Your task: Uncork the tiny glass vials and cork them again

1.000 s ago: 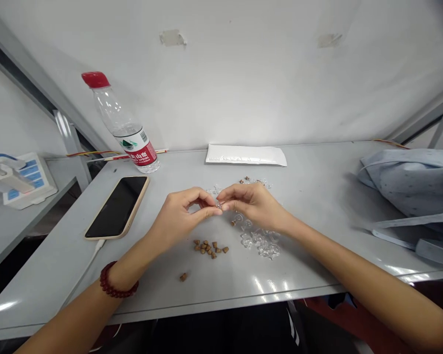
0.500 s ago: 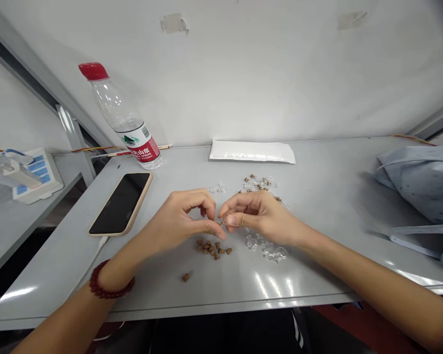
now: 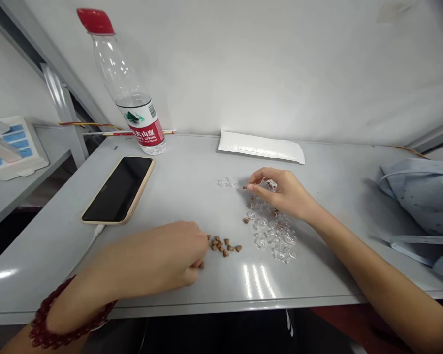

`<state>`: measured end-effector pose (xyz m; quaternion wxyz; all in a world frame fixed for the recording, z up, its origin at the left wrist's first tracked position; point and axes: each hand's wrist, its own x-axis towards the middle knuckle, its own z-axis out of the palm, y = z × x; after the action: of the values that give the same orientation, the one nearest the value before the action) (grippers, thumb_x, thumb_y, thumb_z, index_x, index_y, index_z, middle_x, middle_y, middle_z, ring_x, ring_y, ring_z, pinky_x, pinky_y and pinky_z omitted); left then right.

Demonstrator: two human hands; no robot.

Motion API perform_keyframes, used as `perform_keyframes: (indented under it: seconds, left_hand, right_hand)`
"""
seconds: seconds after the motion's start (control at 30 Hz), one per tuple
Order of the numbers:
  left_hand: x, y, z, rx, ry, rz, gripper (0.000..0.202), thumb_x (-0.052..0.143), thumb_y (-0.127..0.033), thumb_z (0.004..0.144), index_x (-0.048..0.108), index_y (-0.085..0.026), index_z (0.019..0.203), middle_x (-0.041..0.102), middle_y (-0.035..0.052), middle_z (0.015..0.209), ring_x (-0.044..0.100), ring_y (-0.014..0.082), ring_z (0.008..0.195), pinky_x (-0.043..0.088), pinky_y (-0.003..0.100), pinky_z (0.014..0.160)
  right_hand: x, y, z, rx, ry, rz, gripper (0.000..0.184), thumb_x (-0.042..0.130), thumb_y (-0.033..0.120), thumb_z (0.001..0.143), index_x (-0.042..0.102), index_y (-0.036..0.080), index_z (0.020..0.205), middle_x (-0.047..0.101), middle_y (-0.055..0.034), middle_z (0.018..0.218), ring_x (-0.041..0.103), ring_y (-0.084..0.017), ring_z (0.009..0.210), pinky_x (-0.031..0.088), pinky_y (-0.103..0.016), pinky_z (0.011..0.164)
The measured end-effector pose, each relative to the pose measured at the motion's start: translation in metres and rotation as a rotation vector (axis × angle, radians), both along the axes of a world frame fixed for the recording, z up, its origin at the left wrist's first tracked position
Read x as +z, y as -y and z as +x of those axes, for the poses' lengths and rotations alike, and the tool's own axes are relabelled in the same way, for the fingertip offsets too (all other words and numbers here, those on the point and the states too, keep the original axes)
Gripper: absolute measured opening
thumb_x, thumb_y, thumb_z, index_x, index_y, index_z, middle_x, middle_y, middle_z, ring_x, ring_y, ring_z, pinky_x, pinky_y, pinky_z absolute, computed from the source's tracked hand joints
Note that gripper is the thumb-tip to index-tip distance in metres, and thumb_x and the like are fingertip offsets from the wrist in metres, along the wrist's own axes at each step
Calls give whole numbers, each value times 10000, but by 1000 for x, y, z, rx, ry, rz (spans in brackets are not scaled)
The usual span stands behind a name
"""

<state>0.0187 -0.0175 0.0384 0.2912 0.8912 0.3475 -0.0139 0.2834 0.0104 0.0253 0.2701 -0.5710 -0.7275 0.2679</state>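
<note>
My left hand [image 3: 170, 255], slightly blurred, is low over the table with its fingers curled down. A small brown cork [image 3: 201, 265] shows at its fingertips. Just beyond those fingers lies a loose group of corks [image 3: 220, 246]. My right hand [image 3: 284, 191] is further back, with thumb and forefinger pinched at a tiny clear bottle whose cork [image 3: 244, 187] points left; the fingers hide most of the bottle. Below this hand spreads a heap of tiny clear bottles [image 3: 275, 236], some with corks in them. A few small clear pieces [image 3: 227, 182] lie to its left.
A red-capped water bottle [image 3: 138, 108] stands at the back left. In front of it lies a phone [image 3: 120, 189] with a white cable [image 3: 96, 233] attached. A white packet [image 3: 260, 146] rests against the wall. Grey-blue fabric [image 3: 424, 191] sits at the right.
My hands have parted from their meeting point at the centre. The left came down and nearer to the lone cork; the right moved back and right over the corked bottles. The view has shifted somewhat.
</note>
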Motion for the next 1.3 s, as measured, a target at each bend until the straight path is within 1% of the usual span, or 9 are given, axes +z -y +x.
perform_keyframes:
  seconds: [0.1,0.2,0.27,0.37,0.47,0.63,0.9,1.13,1.3]
  left_hand:
    - [1,0,1,-73,-82,-14,179,465,-70,663,443,-197,538,498,-16,540,359,125,425,180,303,448]
    - [4,-1,1,-83,-109,-7,162,477,-87,667,456,-196,549,503,-17,551,343,124,428,165,307,452]
    - [5,-2,2,-72,-99,6,148,498,-111,684,490,-199,566,520,-13,575,380,132,458,180,299,458]
    - [3,-2,8,-41,-72,43,150,541,-168,728,516,-198,583,533,-2,592,421,141,492,203,295,470]
    - [2,1,18,-29,-77,115,228,543,-245,796,496,-189,580,519,7,579,424,147,495,211,298,481]
    - [-1,6,27,-40,-125,149,326,429,-249,884,445,-185,565,481,0,527,389,138,455,193,310,476]
    - [-11,1,19,-67,-133,67,215,453,-202,820,436,-186,606,510,-12,597,415,125,501,220,284,474]
    - [3,2,16,-38,-155,13,197,451,-196,796,491,-193,604,550,-11,624,461,123,506,241,272,450]
    - [14,-10,20,77,34,-115,167,491,-246,825,581,-210,689,613,-40,636,531,113,537,364,222,478]
  right_hand:
    - [-2,-5,2,30,94,-9,120,591,281,834,633,179,788,658,-37,826,574,-152,684,427,-291,587]
    - [-6,-8,-3,27,124,76,119,585,275,842,640,174,812,656,-51,858,591,-184,793,447,-305,648]
    - [-9,-9,-9,33,128,154,162,560,296,872,644,167,922,645,-70,936,589,-190,835,463,-314,680]
    - [-16,-9,-18,148,181,253,262,509,283,919,622,168,1124,608,-101,1100,562,-212,1000,458,-353,835]
    - [-23,-10,-21,245,228,296,265,480,241,939,639,186,1143,602,-94,1141,538,-215,1059,419,-371,921]
    - [-30,-11,-19,220,276,317,249,479,215,938,674,197,1091,626,-77,1089,550,-222,994,419,-384,869]
    - [-33,-9,-20,197,267,347,222,487,139,906,698,175,964,628,-83,1008,558,-201,895,425,-358,806]
    - [-29,-8,-19,164,209,311,239,442,80,875,653,154,958,631,-78,954,562,-180,863,441,-311,749]
    - [-25,-8,-16,165,175,299,180,467,79,837,595,166,928,630,-57,920,554,-175,851,434,-305,727]
